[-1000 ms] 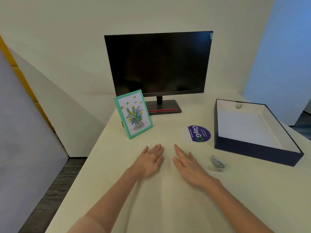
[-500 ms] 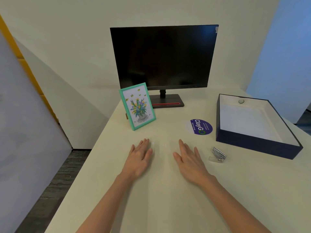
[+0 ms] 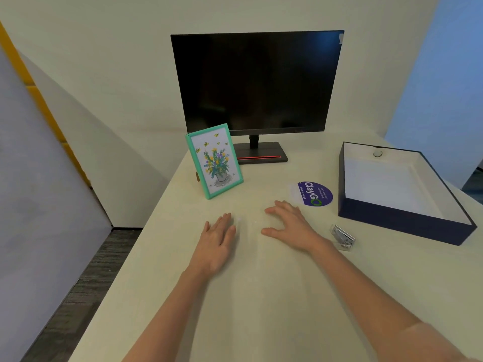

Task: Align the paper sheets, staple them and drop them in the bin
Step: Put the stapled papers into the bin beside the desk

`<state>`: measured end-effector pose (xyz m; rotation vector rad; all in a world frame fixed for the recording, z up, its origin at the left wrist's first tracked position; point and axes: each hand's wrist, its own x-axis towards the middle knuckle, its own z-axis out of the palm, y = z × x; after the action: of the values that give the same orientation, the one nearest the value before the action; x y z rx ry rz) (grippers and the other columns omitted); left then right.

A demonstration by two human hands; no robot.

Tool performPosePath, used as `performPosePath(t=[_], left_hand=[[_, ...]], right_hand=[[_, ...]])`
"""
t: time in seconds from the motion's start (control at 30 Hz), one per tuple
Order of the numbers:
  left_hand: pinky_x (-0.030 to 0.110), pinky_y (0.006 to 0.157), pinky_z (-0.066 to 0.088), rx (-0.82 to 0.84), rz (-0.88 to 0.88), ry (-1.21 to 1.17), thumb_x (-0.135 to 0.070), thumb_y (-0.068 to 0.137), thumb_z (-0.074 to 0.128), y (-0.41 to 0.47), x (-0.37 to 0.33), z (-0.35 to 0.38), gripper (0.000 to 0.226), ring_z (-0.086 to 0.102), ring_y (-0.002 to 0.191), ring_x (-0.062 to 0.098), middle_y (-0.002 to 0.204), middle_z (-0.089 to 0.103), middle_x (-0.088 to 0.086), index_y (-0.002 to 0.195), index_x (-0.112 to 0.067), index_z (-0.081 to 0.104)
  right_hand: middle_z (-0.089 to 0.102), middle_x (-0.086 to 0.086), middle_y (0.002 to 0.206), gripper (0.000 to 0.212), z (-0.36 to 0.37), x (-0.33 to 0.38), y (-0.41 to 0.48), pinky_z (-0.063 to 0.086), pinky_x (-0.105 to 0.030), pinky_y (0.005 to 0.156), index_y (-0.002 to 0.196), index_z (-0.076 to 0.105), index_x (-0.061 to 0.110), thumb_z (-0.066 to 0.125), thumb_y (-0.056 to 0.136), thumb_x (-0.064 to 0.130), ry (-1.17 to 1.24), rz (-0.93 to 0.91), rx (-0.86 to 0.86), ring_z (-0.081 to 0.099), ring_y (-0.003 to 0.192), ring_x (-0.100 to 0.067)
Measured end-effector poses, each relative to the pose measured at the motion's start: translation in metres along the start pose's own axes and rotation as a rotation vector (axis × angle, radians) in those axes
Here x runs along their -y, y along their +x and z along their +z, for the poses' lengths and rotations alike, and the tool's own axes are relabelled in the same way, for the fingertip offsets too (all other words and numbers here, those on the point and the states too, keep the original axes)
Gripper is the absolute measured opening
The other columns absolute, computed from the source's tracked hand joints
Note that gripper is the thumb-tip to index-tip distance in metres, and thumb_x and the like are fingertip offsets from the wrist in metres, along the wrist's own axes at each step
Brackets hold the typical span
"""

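Note:
My left hand lies flat, palm down, on the pale table in front of me. My right hand rests beside it, fingers spread and slightly arched, pointing left. Under both hands I make out only faint edges of pale paper sheets, almost the same colour as the table. A small silver stapler lies just right of my right wrist. Further right stands the bin, a shallow dark blue box with a white inside. Neither hand holds anything.
A dark monitor stands at the back on its base. A green picture frame leans in front of it, just beyond my left hand. A round purple sticker lies between my right hand and the bin. The table's left edge drops to the floor.
My hands have slid apart a little on the sheets. The right hand has turned so its fingers point left and has arched up. The view has shifted slightly.

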<state>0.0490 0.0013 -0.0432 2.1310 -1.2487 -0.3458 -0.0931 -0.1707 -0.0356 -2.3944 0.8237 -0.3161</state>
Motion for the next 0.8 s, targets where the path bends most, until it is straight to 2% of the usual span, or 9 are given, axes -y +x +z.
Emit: performPosePath(t=[0.1, 0.17, 0.27, 0.43, 0.6, 0.73, 0.8], left_hand=[[0.026, 0.119, -0.003, -0.007, 0.01, 0.008, -0.033, 0.103, 0.026, 0.001, 0.002, 0.001, 0.048, 0.016, 0.146, 0.007, 0.157, 0.023, -0.002, 0.149, -0.02, 0.025], [0.026, 0.119, -0.002, -0.017, 0.008, 0.001, -0.033, 0.103, 0.027, 0.001, 0.002, 0.001, 0.048, 0.017, 0.146, 0.007, 0.157, 0.024, -0.002, 0.149, -0.02, 0.026], [0.026, 0.119, -0.002, -0.021, 0.012, 0.001, -0.032, 0.103, 0.027, 0.001, 0.002, 0.0, 0.047, 0.017, 0.146, 0.007, 0.157, 0.025, -0.002, 0.148, -0.02, 0.027], [0.026, 0.119, -0.001, -0.024, 0.015, 0.0, -0.031, 0.103, 0.027, 0.002, 0.002, 0.001, 0.046, 0.019, 0.146, 0.007, 0.156, 0.027, -0.003, 0.147, -0.021, 0.03], [0.027, 0.118, 0.001, -0.037, 0.022, 0.011, -0.029, 0.103, 0.029, 0.001, 0.001, -0.001, 0.044, 0.022, 0.145, 0.009, 0.154, 0.031, -0.002, 0.146, -0.019, 0.033], [0.027, 0.119, 0.001, -0.044, 0.017, 0.006, -0.028, 0.103, 0.029, 0.001, 0.0, -0.001, 0.044, 0.022, 0.144, 0.009, 0.154, 0.032, -0.003, 0.145, -0.019, 0.034], [0.027, 0.119, 0.002, -0.049, 0.024, 0.003, -0.027, 0.103, 0.029, 0.001, 0.0, -0.001, 0.043, 0.024, 0.144, 0.01, 0.153, 0.033, -0.002, 0.145, -0.019, 0.035]], right_hand=[[0.041, 0.0, 0.138, 0.047, -0.001, 0.002, 0.013, 0.021, -0.029, 0.113, 0.116, 0.063, 0.028, 0.077, 0.073, 0.041, 0.072, -0.029, -0.039, 0.032, 0.136, -0.016], [0.044, 0.004, 0.126, 0.04, -0.004, 0.0, 0.016, 0.027, -0.023, 0.105, 0.108, 0.067, 0.028, 0.08, 0.071, 0.037, 0.122, -0.033, -0.038, 0.038, 0.129, -0.015], [0.044, 0.003, 0.114, 0.032, -0.008, -0.006, 0.016, 0.031, -0.025, 0.106, 0.097, 0.069, 0.027, 0.082, 0.068, 0.034, 0.171, -0.005, -0.063, 0.042, 0.12, -0.013], [0.045, 0.002, 0.114, 0.028, -0.006, 0.0, 0.021, 0.031, -0.035, 0.11, 0.093, 0.069, 0.036, 0.081, 0.068, 0.038, 0.107, 0.002, -0.046, 0.04, 0.12, -0.018], [0.047, 0.002, 0.114, 0.021, -0.001, 0.008, 0.025, 0.031, -0.036, 0.108, 0.087, 0.07, 0.036, 0.08, 0.069, 0.04, 0.075, 0.067, -0.092, 0.04, 0.117, -0.019], [0.046, -0.001, 0.109, 0.012, 0.002, 0.008, 0.023, 0.034, -0.031, 0.106, 0.091, 0.073, 0.027, 0.072, 0.079, 0.029, 0.199, 0.093, -0.134, 0.044, 0.117, -0.02], [0.048, -0.002, 0.107, 0.012, 0.004, 0.006, 0.018, 0.036, -0.023, 0.097, 0.093, 0.074, 0.022, 0.068, 0.083, 0.025, 0.223, 0.11, -0.221, 0.049, 0.114, -0.021]])
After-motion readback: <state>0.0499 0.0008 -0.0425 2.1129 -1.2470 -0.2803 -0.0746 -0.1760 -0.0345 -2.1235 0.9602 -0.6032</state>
